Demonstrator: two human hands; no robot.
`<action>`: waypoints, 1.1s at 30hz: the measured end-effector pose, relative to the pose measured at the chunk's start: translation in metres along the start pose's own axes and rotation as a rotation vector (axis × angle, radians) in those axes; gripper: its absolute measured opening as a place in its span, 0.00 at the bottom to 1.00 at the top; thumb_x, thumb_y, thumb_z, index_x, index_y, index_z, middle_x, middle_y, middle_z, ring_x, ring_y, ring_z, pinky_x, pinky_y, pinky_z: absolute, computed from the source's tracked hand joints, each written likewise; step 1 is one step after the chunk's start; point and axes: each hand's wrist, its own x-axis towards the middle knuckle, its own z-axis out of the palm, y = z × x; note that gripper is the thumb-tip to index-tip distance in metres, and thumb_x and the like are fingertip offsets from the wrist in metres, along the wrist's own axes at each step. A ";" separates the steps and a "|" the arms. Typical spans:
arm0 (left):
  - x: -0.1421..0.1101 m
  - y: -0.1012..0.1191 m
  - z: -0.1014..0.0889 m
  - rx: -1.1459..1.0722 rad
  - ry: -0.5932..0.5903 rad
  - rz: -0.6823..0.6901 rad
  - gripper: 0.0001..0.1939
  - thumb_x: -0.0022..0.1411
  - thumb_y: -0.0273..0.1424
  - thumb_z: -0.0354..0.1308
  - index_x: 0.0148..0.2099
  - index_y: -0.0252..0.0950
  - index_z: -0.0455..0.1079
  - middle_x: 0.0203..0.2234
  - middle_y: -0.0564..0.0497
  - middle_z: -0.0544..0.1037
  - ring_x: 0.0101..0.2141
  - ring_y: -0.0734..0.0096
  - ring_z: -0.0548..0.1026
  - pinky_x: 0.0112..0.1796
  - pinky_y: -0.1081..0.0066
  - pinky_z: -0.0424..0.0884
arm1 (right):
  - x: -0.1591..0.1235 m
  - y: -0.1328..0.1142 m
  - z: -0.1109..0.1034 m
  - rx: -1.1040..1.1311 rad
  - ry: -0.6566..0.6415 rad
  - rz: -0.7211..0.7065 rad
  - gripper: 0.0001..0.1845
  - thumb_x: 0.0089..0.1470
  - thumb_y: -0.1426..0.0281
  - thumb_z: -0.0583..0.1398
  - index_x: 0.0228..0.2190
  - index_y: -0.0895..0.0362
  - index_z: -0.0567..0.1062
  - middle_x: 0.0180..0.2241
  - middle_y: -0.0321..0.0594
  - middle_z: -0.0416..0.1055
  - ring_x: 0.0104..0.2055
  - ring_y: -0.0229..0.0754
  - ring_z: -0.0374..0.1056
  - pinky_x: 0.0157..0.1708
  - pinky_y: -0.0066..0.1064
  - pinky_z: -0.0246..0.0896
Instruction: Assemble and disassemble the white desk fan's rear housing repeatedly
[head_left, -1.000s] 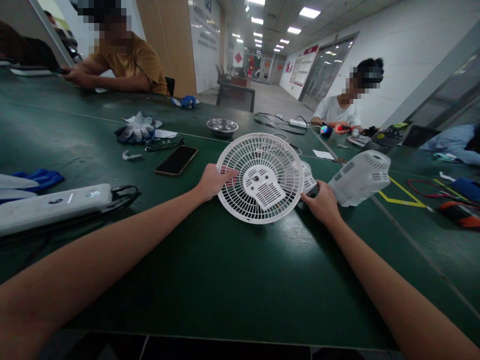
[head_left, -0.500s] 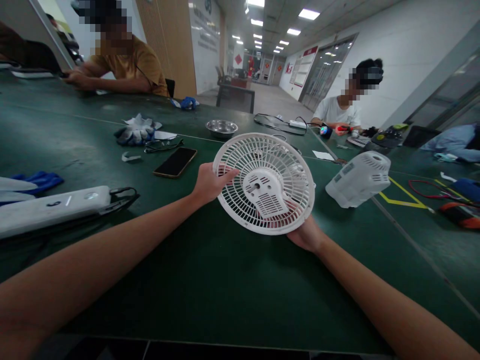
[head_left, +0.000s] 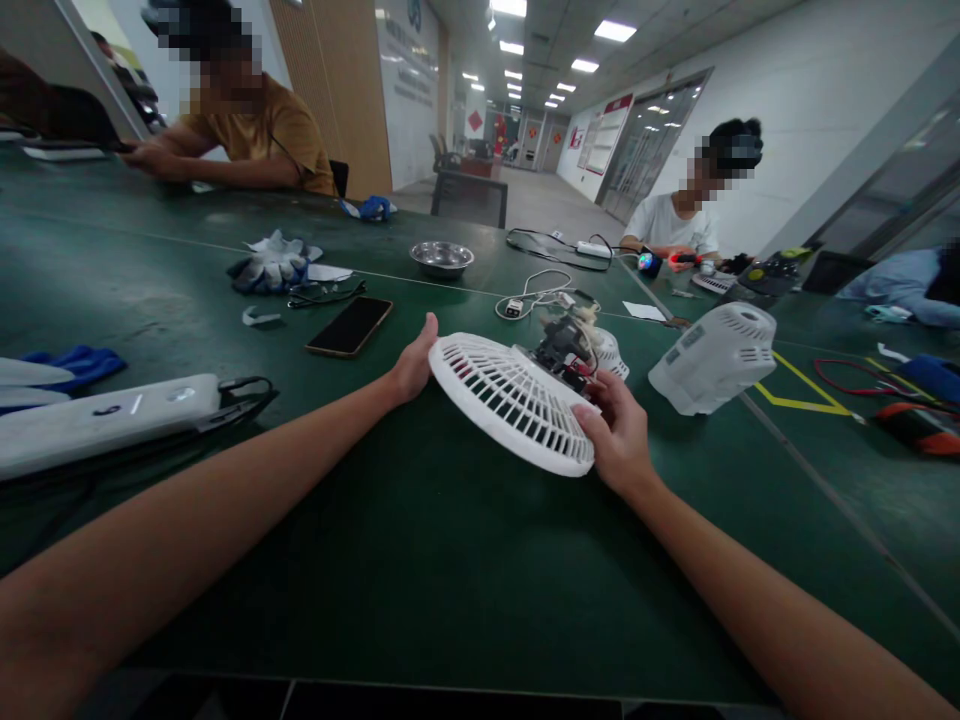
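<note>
A white round fan grille (head_left: 510, 400) is tilted above the green table, its slotted face towards me. On its far side are a dark motor with wires (head_left: 566, 345) and a white vented part (head_left: 609, 352). My left hand (head_left: 412, 364) is at the grille's left rim, thumb pointing up; its other fingers are mostly hidden behind the rim. My right hand (head_left: 621, 425) grips the right edge, thumb on the near side and fingers by the motor. A white cord with a plug (head_left: 514, 308) lies behind the grille. The white plastic housing (head_left: 712, 360) stands to the right.
On the left are a phone (head_left: 350, 326), a white power strip (head_left: 112, 420) and work gloves (head_left: 276, 262). A metal bowl (head_left: 441, 259) stands farther back. Yellow tape (head_left: 806, 403) and an orange-black tool (head_left: 919, 428) are at right. Two people sit across the table.
The grille has tipped from facing me to a flatter tilt, bringing the motor behind it into view. My left thumb has come off the grille face; my right hand has shifted to the right edge.
</note>
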 end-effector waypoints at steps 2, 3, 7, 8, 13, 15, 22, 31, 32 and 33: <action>-0.001 0.004 0.000 -0.111 -0.063 -0.070 0.38 0.61 0.67 0.52 0.36 0.33 0.79 0.31 0.37 0.84 0.38 0.49 0.83 0.40 0.56 0.80 | -0.001 -0.001 0.002 -0.071 -0.052 -0.061 0.34 0.54 0.51 0.67 0.58 0.49 0.69 0.49 0.45 0.77 0.44 0.53 0.75 0.45 0.49 0.73; -0.002 0.006 0.000 -0.154 -0.084 -0.111 0.35 0.62 0.63 0.56 0.36 0.33 0.79 0.32 0.37 0.84 0.37 0.50 0.84 0.41 0.56 0.80 | -0.002 -0.002 0.003 -0.117 -0.066 -0.092 0.35 0.53 0.51 0.68 0.58 0.48 0.69 0.49 0.45 0.77 0.45 0.54 0.75 0.47 0.50 0.72; -0.003 0.010 -0.003 -0.227 -0.099 -0.206 0.18 0.66 0.45 0.63 0.38 0.33 0.80 0.33 0.40 0.85 0.35 0.57 0.83 0.43 0.59 0.80 | 0.002 -0.002 0.001 -0.280 -0.097 -0.158 0.36 0.53 0.50 0.68 0.58 0.49 0.68 0.49 0.47 0.77 0.45 0.55 0.75 0.49 0.54 0.71; -0.003 0.010 -0.004 -0.227 -0.106 -0.219 0.16 0.66 0.42 0.63 0.38 0.33 0.81 0.34 0.41 0.85 0.35 0.59 0.83 0.43 0.60 0.80 | 0.004 -0.002 0.000 -0.303 -0.112 -0.165 0.36 0.53 0.50 0.68 0.58 0.49 0.68 0.50 0.47 0.77 0.45 0.55 0.75 0.49 0.54 0.71; 0.000 0.009 -0.003 -0.123 -0.119 -0.228 0.11 0.63 0.36 0.67 0.41 0.32 0.82 0.37 0.41 0.85 0.32 0.67 0.81 0.38 0.67 0.77 | 0.010 0.003 -0.002 -0.375 -0.200 -0.203 0.36 0.51 0.49 0.70 0.56 0.49 0.69 0.52 0.48 0.75 0.45 0.55 0.75 0.50 0.55 0.71; 0.001 0.007 -0.001 -0.061 -0.097 -0.217 0.12 0.61 0.37 0.69 0.39 0.31 0.81 0.32 0.44 0.84 0.28 0.70 0.79 0.33 0.69 0.75 | 0.012 0.005 -0.004 -0.371 -0.231 -0.219 0.38 0.50 0.50 0.71 0.57 0.49 0.69 0.53 0.48 0.75 0.47 0.55 0.75 0.49 0.54 0.72; 0.002 0.003 -0.001 0.056 -0.037 -0.141 0.14 0.61 0.41 0.68 0.32 0.35 0.80 0.24 0.48 0.80 0.25 0.68 0.76 0.28 0.69 0.70 | 0.035 0.031 -0.039 -0.421 0.163 -0.285 0.30 0.57 0.56 0.66 0.57 0.53 0.68 0.49 0.48 0.74 0.48 0.52 0.72 0.50 0.50 0.70; 0.006 -0.002 -0.004 0.156 -0.047 -0.114 0.16 0.64 0.44 0.65 0.36 0.35 0.79 0.26 0.50 0.80 0.25 0.70 0.75 0.28 0.70 0.69 | 0.056 0.076 -0.061 -0.515 0.074 0.072 0.57 0.42 0.50 0.72 0.67 0.58 0.59 0.51 0.54 0.75 0.50 0.60 0.73 0.52 0.56 0.68; 0.007 -0.003 -0.004 0.173 -0.028 -0.110 0.15 0.63 0.44 0.65 0.37 0.36 0.79 0.27 0.50 0.80 0.25 0.70 0.76 0.28 0.70 0.69 | 0.057 0.077 -0.060 -0.497 0.051 0.117 0.58 0.40 0.49 0.73 0.66 0.58 0.60 0.47 0.52 0.77 0.47 0.59 0.74 0.51 0.55 0.69; 0.007 -0.003 -0.004 0.188 -0.007 -0.105 0.15 0.63 0.44 0.66 0.40 0.36 0.80 0.28 0.49 0.81 0.26 0.69 0.76 0.28 0.70 0.69 | 0.057 0.078 -0.060 -0.484 0.047 0.151 0.57 0.38 0.49 0.73 0.65 0.57 0.62 0.44 0.49 0.77 0.44 0.58 0.75 0.49 0.55 0.69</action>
